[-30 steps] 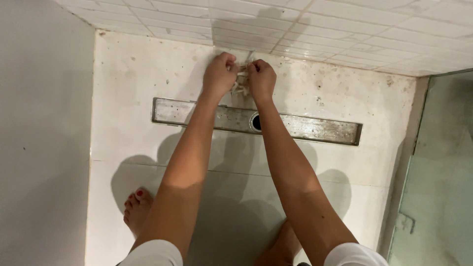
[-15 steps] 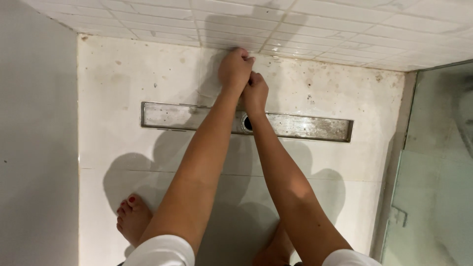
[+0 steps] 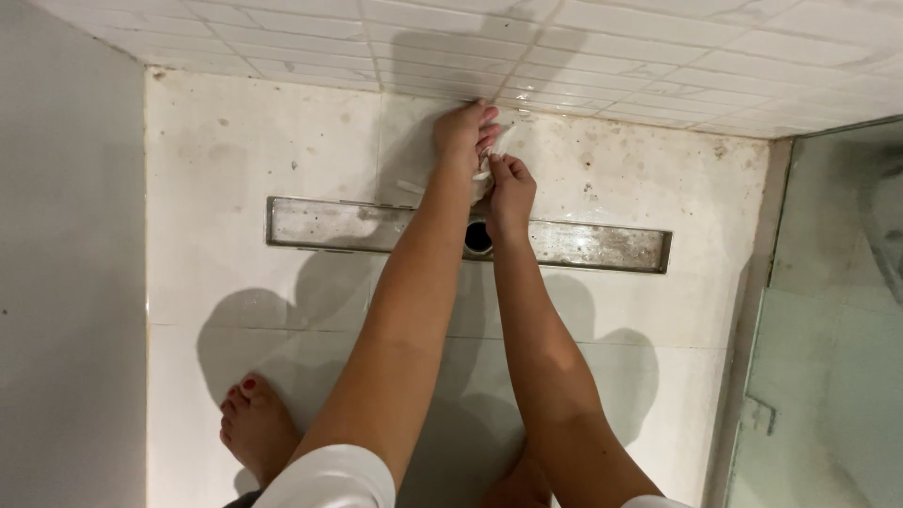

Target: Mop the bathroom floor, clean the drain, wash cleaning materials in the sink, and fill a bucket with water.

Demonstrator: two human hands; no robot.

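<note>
While both arms are stretched down toward the back of the shower floor, a small crumpled piece of white tissue or cloth [image 3: 489, 155] is held between the two hands, just above the joint where the stained white floor tile [image 3: 235, 169] meets the white tiled wall [image 3: 611, 56]. The left hand [image 3: 463, 132] is curled loosely, its fingers bent around the upper part of the white piece and its fingertips close to or touching the wall joint. The right hand [image 3: 510, 193] is closed in a pinch on the lower end of the same piece, thumb and fingers pressed together. Held from both ends in this way, the piece appears to be kept gathered and steady against the corner, though how tightly it is gripped cannot be told.

Directly beneath the right hand, the long stainless-steel linear drain channel [image 3: 376, 226] is seen running across the floor, with a round dark drain hole [image 3: 478, 237] just beside the right wrist. Open tile is left on both sides of the hands. Movement is bounded by a grey wall [image 3: 66, 282] at the left, a glass shower panel [image 3: 828, 329] at the right, and the tiled wall behind. A bare foot with red-painted toenails [image 3: 254, 428] is planted at lower left, well apart from the drain.
</note>
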